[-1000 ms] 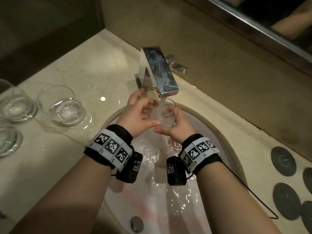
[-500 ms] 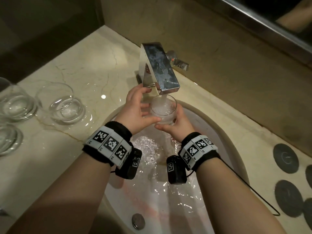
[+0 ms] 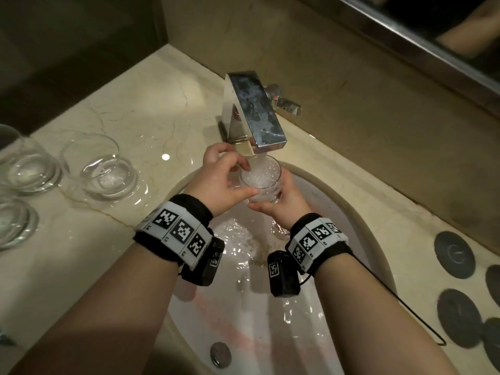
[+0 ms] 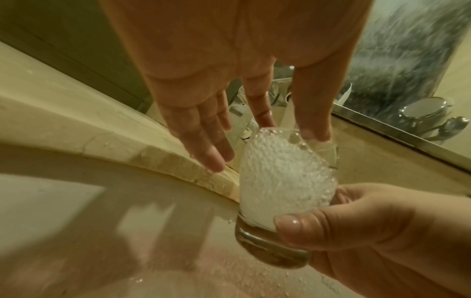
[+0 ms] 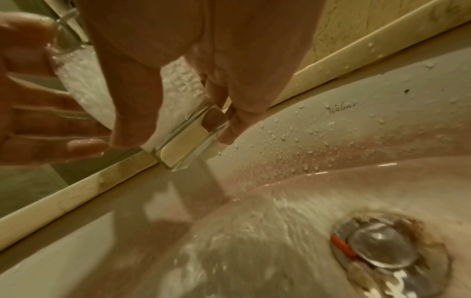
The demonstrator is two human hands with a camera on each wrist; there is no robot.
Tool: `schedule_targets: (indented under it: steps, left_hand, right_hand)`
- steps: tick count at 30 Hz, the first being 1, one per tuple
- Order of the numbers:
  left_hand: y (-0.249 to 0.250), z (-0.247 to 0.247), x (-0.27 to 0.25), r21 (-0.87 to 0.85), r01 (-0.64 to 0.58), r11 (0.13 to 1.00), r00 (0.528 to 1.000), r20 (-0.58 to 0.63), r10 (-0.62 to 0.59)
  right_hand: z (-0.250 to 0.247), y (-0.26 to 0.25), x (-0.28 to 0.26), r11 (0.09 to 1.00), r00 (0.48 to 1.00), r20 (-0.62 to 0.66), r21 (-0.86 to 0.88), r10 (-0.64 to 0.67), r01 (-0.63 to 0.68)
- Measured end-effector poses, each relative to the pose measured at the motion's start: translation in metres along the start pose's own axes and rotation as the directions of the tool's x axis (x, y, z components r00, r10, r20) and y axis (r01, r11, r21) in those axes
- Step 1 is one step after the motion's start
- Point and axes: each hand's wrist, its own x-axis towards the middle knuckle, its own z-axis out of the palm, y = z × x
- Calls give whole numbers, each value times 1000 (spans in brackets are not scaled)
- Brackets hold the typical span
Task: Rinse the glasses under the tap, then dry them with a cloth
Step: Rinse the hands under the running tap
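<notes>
A clear glass [image 3: 261, 180] stands upright under the chrome tap [image 3: 254, 112], and the stream fills it with white foamy water. My right hand [image 3: 281, 204] grips it low down from the right, thumb on the near side by the thick base [image 5: 188, 141]. My left hand [image 3: 224, 182] is at its left with fingers straight. In the left wrist view its thumb tip [image 4: 316, 131] and forefinger touch the rim of the glass [image 4: 282, 177], while the other fingers stay clear. The right thumb [image 4: 331, 227] presses the base. No cloth is in view.
Three more clear glasses [image 3: 105, 169] [image 3: 24, 163] [image 3: 10, 223] stand on the wet marble counter at the left. Water runs down the white basin [image 3: 365, 226] to the drain [image 5: 377, 248]. Dark round coasters [image 3: 454, 254] lie at the right. A mirror lines the back wall.
The glass went from tilted to upright under the stream and filled with foam. My left thumb moved onto its near rim. Both hands stayed under the tap.
</notes>
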Motion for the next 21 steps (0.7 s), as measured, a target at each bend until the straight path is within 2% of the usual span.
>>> schedule_targets:
  steps: [5, 9, 10, 12, 14, 16, 19, 21]
  left_hand:
    - [0, 2, -2, 34, 14, 999, 999, 30, -16]
    - [-7, -2, -1, 189, 29, 982, 993, 108, -51]
    - [-10, -3, -1, 149, 55, 987, 989, 127, -74]
    - [-18, -3, -1, -49, 143, 989, 979, 152, -134]
    - [-22, -2, -3, -292, 267, 918, 960, 166, -227]
    - [-24, -2, -5, -482, 361, 798, 932, 170, -319]
    - [-23, -6, -5, -587, 455, 670, 885, 213, -415]
    - [-22, -8, -6, -649, 524, 551, 842, 298, -450]
  right_hand:
    - [-2, -4, 1, 998, 1000, -16, -61, 24, -25]
    - [-9, -19, -2, 992, 998, -52, -125, 17, -23]
    - [-12, -24, -3, 993, 999, -48, -119, 9, -15]
    - [-15, -35, -3, 996, 999, -45, -91, -12, 7]
    - [-13, -45, -2, 994, 998, -56, -107, -17, 11]
    - [-6, -52, 2, 990, 995, -90, -140, -36, 23]
    - [6, -57, 8, 976, 990, -116, -210, -82, 56]
    - [11, -59, 12, 964, 990, -117, -262, -76, 43]
